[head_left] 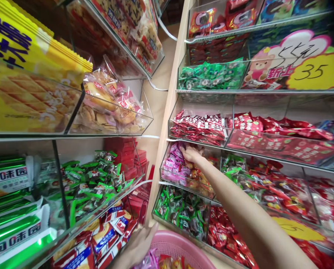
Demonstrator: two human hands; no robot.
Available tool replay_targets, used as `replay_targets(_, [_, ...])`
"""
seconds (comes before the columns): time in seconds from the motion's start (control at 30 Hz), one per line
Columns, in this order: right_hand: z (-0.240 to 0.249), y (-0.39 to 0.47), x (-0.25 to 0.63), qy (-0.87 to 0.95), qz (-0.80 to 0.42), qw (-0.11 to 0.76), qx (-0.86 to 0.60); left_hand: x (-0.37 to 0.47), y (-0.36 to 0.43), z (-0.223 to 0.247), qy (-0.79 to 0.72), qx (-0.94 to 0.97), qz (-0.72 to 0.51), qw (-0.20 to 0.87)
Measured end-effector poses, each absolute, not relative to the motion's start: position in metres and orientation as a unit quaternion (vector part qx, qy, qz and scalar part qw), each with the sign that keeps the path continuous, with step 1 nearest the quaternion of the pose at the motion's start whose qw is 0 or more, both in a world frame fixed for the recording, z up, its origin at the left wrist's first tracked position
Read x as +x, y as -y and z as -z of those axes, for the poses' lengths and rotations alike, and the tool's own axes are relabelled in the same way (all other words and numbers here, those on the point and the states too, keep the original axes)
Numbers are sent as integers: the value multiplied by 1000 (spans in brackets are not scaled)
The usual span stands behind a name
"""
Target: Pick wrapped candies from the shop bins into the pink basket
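Note:
My right hand (192,154) reaches into a clear shelf bin, its fingers at the purple-wrapped candies (174,164) on the bin's left side. Orange-gold packets (202,177) lie beside them, below my wrist. Whether the fingers hold a candy is hard to make out. Low in the view, my left hand (140,243) is spread at the left rim of a pink plastic basket (181,241), with nothing seen in it. Inside the basket are purple packets (148,261) and orange-red packets (172,262).
Left shelves hold yellow waffle bags (35,97), bagged bread (108,101), green packets (91,179) and blue-red biscuits (105,235). A wooden upright (167,97) divides the shelves. On the right are red packets (197,127), green candies (212,74) and a price sign (312,71).

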State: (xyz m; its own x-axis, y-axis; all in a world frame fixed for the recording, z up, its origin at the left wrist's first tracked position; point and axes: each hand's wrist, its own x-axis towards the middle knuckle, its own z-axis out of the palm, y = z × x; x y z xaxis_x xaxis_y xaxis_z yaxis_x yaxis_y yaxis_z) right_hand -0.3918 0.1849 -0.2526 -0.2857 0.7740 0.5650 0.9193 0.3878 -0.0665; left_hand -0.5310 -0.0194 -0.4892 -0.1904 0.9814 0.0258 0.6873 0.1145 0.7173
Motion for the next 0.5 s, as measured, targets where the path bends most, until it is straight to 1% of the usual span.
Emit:
replay_targets(0.23, [279, -166, -410, 832, 139, 307, -440, -531, 20, 488, -702, 592, -316, 240])
replay_targets(0.43, [299, -155, -410, 826, 134, 397, -378, -532, 21, 490, -707, 584, -311, 249])
replay_targets(0.5, [299, -153, -408, 830, 118, 407, -363, -534, 19, 494, -715, 575, -306, 255])
